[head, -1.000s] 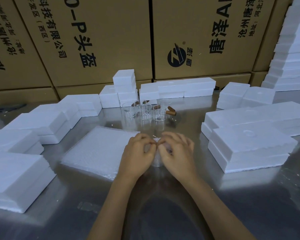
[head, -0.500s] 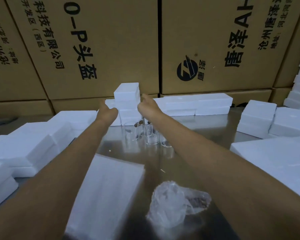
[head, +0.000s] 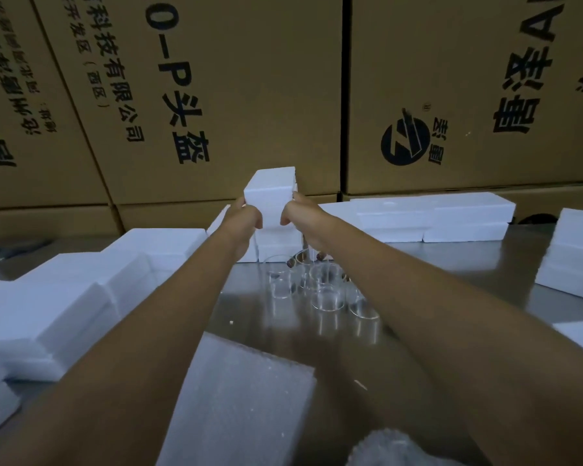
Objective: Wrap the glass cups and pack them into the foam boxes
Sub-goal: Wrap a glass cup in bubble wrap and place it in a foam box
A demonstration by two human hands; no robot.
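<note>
Cardboard cartons (head: 249, 95) with black print fill the view from 10 to 2 o'clock, stacked behind the steel worktop (head: 468, 264). On my feed, white foam blocks (head: 64, 304) run in rows along 9 o'clock, more foam slabs (head: 451, 213) at 1–2 o'clock and at the 3 o'clock edge. A bubble-wrap sheet (head: 249, 398) lies flat at 6–7 o'clock; a wrapped bundle (head: 377, 449) is cut off at the bottom edge, 6 o'clock. Both arms stretch out toward 12. Foam box (head: 270, 196) sits at 12 o'clock on top of the foam stack there; can't tell if it has lifted clear. Left hand (head: 243, 220) grips its left side, fingers curled round the edge. Right hand (head: 300, 216) grips its right side, same way. Bare glass cups (head: 327, 294) stand clustered upright at centre, between the forearms, just below the box. Small brown pieces (head: 292, 262) lie among them, too small to identify.
</note>
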